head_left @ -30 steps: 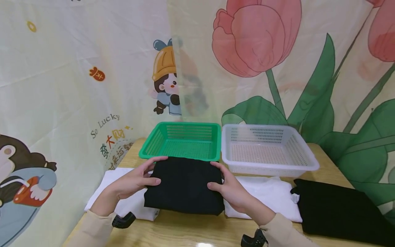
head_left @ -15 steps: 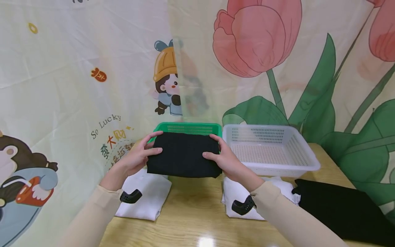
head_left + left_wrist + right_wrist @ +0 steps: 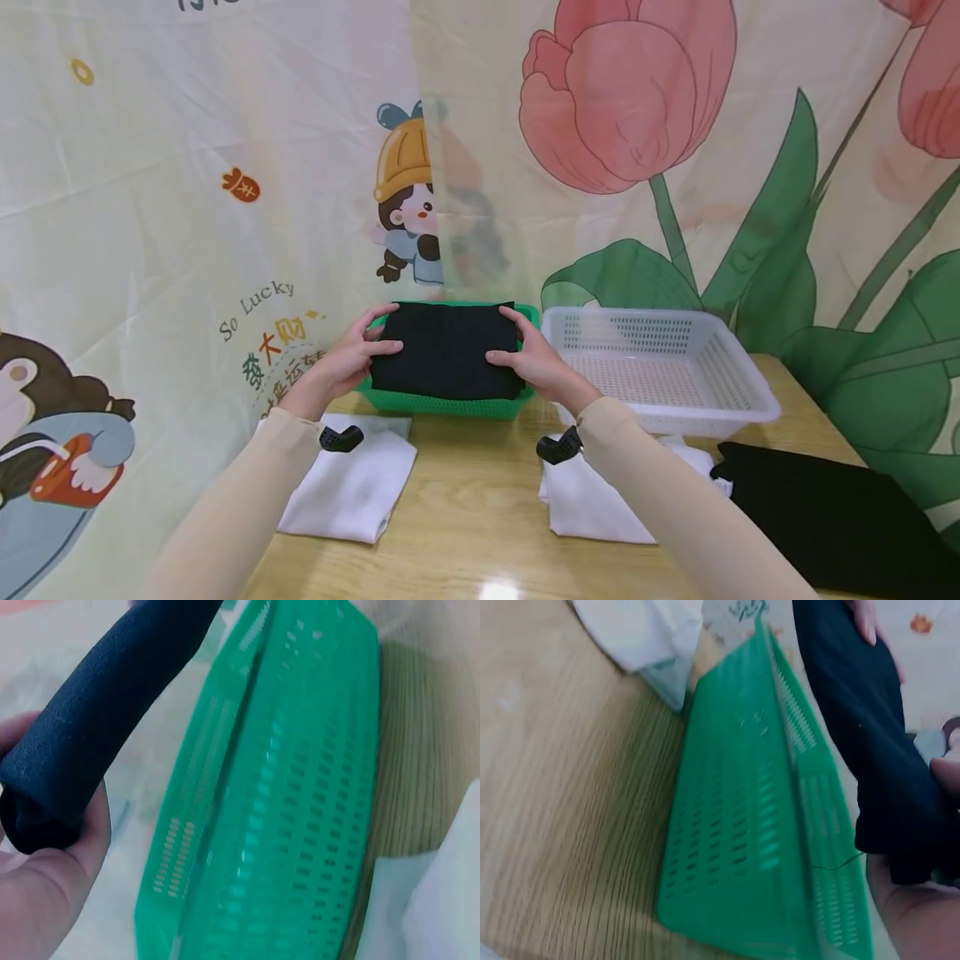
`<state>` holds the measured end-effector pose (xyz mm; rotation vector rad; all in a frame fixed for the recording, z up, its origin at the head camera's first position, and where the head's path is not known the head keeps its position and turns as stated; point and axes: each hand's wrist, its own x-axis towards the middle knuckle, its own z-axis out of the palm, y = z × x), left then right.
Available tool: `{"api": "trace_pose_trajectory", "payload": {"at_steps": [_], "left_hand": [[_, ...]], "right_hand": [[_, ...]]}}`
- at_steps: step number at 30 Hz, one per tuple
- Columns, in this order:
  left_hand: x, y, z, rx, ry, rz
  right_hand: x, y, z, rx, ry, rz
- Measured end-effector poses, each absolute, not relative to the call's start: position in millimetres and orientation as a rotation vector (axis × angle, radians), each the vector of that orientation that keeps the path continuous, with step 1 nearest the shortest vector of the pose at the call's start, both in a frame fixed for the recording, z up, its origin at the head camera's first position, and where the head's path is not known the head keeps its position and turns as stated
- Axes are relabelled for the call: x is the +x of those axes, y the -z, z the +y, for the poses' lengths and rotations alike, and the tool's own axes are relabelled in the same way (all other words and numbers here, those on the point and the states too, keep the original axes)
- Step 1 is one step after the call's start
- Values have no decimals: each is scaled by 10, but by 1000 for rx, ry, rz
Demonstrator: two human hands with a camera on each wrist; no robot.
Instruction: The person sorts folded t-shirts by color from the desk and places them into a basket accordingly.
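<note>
Held the folded black cloth (image 3: 442, 354) up over the green basket (image 3: 450, 407), with the basket's front wall peeking out at six o'clock. And pinched it at both ends! Clasped the nine o'clock end with the left grip (image 3: 347, 357), the three o'clock end with the right grip (image 3: 542, 358), pressing both thumbs onto the near face. Showed a clear gap between cloth and basket in the left wrist view. Spotted a thin dark thread (image 3: 840, 866) by the cloth, near the right grip.

Out from the held cloth: stood the white basket (image 3: 738, 375) at three o'clock, just beside the green one. Laid a white cloth (image 3: 348, 492) on the worktop (image 3: 472, 508) towards seven o'clock, and another white cloth (image 3: 600, 508) at four, partly behind the right sleeve (image 3: 660, 492). Farther along, near four, spread a second black cloth (image 3: 832, 525). Filled twelve o'clock with a printed backdrop (image 3: 315, 125).
</note>
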<state>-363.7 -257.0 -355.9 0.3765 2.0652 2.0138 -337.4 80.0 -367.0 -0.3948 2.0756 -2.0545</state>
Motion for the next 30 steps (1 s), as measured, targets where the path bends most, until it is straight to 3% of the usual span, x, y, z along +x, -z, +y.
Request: {"api": "trace_pose_trajectory", "payload": {"at_steps": [13, 30], "left_hand": [[-4000, 3757, -2643, 369, -1878, 2227], [-4309, 3982, -2560, 317, -1791, 2405]], "right_hand": [[-3756, 3905, 683, -321, 1982, 2196], [-3975, 4059, 489, -175, 1935, 2314]]}}
